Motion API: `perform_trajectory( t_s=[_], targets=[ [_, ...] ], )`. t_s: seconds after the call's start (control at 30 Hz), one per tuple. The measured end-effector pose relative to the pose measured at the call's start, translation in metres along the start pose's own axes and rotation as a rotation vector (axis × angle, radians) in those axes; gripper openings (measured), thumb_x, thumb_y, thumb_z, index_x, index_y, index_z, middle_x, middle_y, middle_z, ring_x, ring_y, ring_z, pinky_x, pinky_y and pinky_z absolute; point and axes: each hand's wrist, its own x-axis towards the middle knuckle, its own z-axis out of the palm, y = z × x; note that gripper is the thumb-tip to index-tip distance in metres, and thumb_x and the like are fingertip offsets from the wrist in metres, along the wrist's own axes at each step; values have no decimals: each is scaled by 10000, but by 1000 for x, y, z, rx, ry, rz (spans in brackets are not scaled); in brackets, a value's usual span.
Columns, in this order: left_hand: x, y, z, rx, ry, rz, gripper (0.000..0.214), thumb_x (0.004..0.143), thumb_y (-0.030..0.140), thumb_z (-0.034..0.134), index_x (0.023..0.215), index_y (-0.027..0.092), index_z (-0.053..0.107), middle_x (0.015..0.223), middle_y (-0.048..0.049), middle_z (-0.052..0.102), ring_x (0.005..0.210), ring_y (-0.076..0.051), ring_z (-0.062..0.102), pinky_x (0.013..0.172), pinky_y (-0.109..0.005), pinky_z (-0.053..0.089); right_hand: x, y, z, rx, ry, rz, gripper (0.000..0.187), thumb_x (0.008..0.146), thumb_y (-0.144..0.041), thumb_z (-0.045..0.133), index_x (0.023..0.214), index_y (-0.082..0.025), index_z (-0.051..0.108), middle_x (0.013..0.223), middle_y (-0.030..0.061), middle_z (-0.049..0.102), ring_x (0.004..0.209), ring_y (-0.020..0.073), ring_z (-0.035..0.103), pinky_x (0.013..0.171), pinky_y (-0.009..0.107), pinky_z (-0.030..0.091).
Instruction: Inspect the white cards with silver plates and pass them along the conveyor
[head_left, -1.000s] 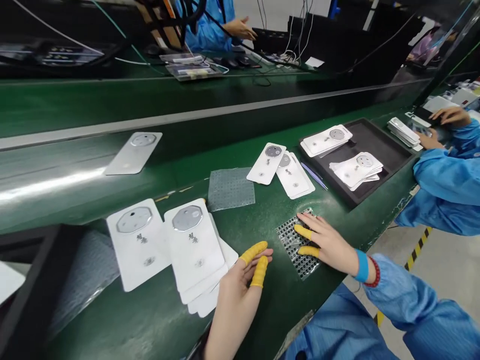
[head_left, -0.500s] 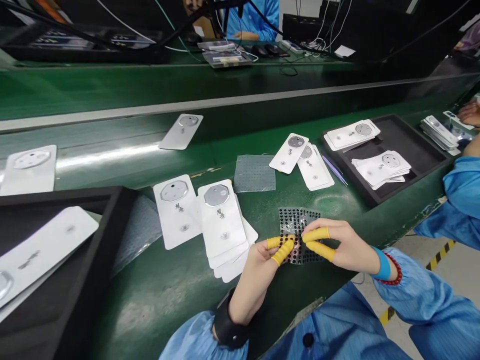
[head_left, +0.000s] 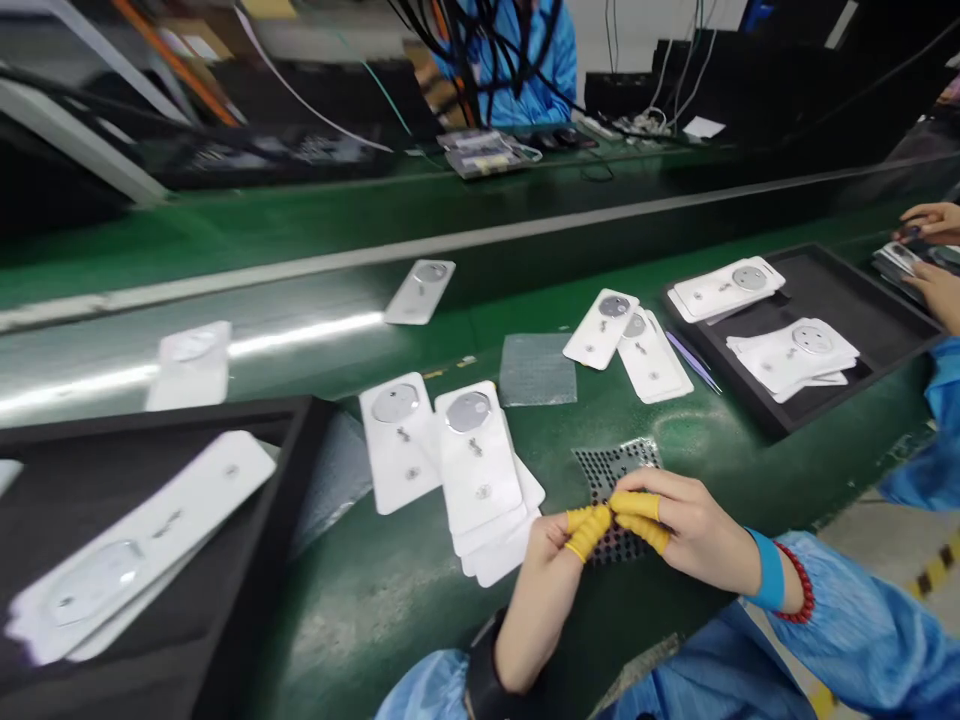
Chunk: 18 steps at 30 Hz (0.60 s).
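A clear sheet with rows of small black dots (head_left: 616, 462) lies on the green bench under my fingers. My left hand (head_left: 561, 548) pinches the sheet near its middle, thumb and index finger in yellow finger cots. Against those fingertips, my right hand (head_left: 679, 520) closes its own yellow-capped fingers in a pinch; whatever is between them is too small to make out. Just left of my left hand, a fanned stack of white phone-shaped cards (head_left: 480, 480) shows grey camera circles and dark lettering. Another such card (head_left: 397, 440) lies beside the stack.
A black tray (head_left: 307, 470) holding white cards stands at left, a second black tray (head_left: 780, 425) at right. Purple tweezers (head_left: 694, 360) lie by the right one. A translucent sheet (head_left: 538, 370) lies farther back. At far right, a co-worker's hands (head_left: 934, 285) handle more cards.
The view has swung, so the bench things appear farther right and lower. My fingertips have come together over the sheet. At far right, both of the co-worker's hands now show.
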Motion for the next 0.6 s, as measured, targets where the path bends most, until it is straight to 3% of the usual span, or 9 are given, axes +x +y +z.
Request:
perform_trajectory(
  t_s=[0.13, 0.33, 0.5, 0.6],
  targets=[
    [-1, -6, 2, 33, 50, 53, 238, 646, 402, 806, 598, 173, 761, 604, 6, 648, 599, -120, 434, 607, -242, 347, -4, 8, 8, 83, 11, 85, 194, 910, -95, 502, 999, -212, 628, 947, 68, 670, 812, 175, 671, 699, 281, 589],
    [3, -18, 7, 33, 92, 55, 356, 650, 505, 784, 606, 155, 731, 602, 6, 579, 617, -126, 408, 625, -255, 332, -19, 18, 24, -31, 61, 30, 446, 703, 45, 356, 990, -216, 576, 1014, 97, 646, 899, 222, 675, 746, 326, 611],
    [11, -23, 7, 67, 15, 49, 430, 638, 538, 788, 591, 115, 727, 573, 17, 497, 587, -96, 343, 594, -248, 287, -37, 42, 28, -64, 70, 53, 431, 761, -3, 399, 1086, -214, 587, 1155, 71, 640, 1057, 188, 673, 884, 237, 583],
    [15, -23, 6, 80, -10, 69, 447, 616, 561, 799, 588, 118, 740, 584, 18, 507, 589, -84, 349, 589, -233, 297, -50, 61, 32, -47, 94, 16, 477, 745, -34, 459, 1141, -244, 624, 1199, 20, 659, 1049, 196, 692, 902, 202, 576]
  ],
)
